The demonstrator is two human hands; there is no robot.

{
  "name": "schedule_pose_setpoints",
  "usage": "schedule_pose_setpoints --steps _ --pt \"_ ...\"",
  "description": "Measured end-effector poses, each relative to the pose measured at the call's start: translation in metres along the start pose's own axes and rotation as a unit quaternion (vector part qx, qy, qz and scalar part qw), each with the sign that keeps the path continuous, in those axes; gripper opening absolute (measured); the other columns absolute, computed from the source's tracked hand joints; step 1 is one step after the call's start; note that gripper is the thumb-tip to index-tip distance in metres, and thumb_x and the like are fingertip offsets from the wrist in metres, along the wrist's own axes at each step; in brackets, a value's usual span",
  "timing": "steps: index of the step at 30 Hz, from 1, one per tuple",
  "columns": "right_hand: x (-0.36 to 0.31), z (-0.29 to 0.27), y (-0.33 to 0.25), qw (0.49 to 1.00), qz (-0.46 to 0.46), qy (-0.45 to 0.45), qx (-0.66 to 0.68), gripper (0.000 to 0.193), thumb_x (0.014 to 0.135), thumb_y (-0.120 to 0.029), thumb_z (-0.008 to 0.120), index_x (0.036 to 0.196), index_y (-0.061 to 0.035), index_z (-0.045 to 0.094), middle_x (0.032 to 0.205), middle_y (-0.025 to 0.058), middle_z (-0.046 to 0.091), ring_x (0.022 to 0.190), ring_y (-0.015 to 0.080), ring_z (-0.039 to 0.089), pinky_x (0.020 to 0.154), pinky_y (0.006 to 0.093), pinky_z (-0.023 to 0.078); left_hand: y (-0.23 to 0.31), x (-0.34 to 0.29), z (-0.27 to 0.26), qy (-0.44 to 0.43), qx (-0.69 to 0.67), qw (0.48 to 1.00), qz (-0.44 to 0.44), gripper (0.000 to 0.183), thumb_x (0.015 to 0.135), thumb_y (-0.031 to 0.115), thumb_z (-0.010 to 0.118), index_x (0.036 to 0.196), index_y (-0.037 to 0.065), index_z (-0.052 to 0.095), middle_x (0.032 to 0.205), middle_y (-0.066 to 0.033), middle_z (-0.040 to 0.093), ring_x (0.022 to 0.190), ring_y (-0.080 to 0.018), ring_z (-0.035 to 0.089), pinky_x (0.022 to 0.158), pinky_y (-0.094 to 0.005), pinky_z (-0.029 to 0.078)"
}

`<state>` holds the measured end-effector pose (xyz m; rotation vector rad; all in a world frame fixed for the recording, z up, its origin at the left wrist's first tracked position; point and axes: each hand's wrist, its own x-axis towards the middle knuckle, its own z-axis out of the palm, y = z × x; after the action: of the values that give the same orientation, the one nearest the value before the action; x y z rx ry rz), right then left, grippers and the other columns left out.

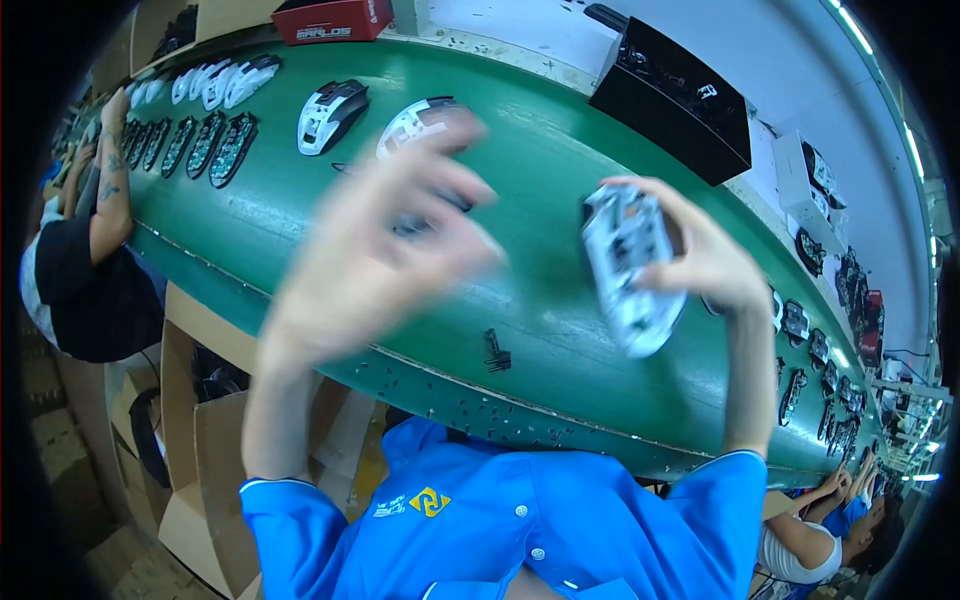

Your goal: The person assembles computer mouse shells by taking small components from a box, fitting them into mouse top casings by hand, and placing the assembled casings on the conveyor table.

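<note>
My right hand (712, 258) is shut on a white computer-mouse shell (628, 268), held upright over the green conveyor belt (560, 150) with its inner side facing me. My left hand (385, 250) is raised over the belt and badly blurred, with its fingers spread apart and nothing clearly in it. Just behind its fingertips a white and black mouse (412, 122) lies on the belt, partly covered by the hand. A second white and black mouse (332, 114) lies to its left.
A small black part (497, 352) and several scattered screws (470, 410) lie near the belt's near edge. Rows of dark mouse bases (190, 145) and white shells (222, 82) sit far left. A black box (680, 100) and red box (330, 20) stand behind. Co-workers sit left (90, 260) and lower right (840, 525).
</note>
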<state>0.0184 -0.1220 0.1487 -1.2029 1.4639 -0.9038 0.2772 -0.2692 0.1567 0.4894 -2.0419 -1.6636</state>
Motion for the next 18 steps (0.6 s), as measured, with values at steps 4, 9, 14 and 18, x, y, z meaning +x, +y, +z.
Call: schedule_pose_setpoints --steps 4,9,14,18 --pt "0.019 -0.040 0.039 0.766 -0.012 0.259 -0.589 0.066 0.066 -0.002 0.063 0.129 -0.0151 0.046 0.095 0.0091 0.049 0.082 0.0220 0.055 0.059 0.0350 0.051 -0.027 0.046 -0.053 0.196 0.462 0.859 0.096 0.065 0.077 0.034 0.066 0.129 0.002 0.046 0.113 -0.0183 0.057 0.104 -0.0292 0.056 0.088 -0.0400 0.047" --pt "0.013 -0.006 0.068 0.665 -0.110 0.200 -0.712 0.063 0.068 0.004 0.058 0.127 -0.0166 0.048 0.101 0.0074 0.049 0.090 0.0224 0.051 0.057 0.0306 0.052 -0.111 0.102 -0.067 0.099 0.571 0.815 0.000 0.088 0.068 0.054 0.068 0.130 -0.004 0.043 0.116 -0.0251 0.056 0.113 -0.0419 0.046 0.096 -0.0432 0.041" --pt "-0.031 0.085 0.020 0.829 -0.255 0.048 -0.495 0.039 0.068 -0.015 0.063 0.107 -0.0158 0.058 0.101 0.0049 0.053 0.086 0.0184 0.054 0.050 0.0285 0.050 -0.113 0.130 -0.061 -0.006 0.538 0.843 0.003 0.081 0.060 0.056 0.072 0.107 -0.009 0.062 0.097 -0.0247 0.064 0.100 -0.0381 0.057 0.091 -0.0403 0.045" --pt "-0.018 0.112 0.050 0.766 -0.340 -0.055 -0.543 0.034 0.072 -0.011 0.059 0.106 -0.0055 0.060 0.103 0.0072 0.053 0.089 0.0143 0.050 0.043 0.0205 0.041 -0.099 0.138 -0.065 0.051 0.450 0.892 -0.001 0.075 0.061 0.051 0.074 0.109 -0.006 0.062 0.092 -0.0206 0.067 0.085 -0.0302 0.066 0.083 -0.0346 0.049"
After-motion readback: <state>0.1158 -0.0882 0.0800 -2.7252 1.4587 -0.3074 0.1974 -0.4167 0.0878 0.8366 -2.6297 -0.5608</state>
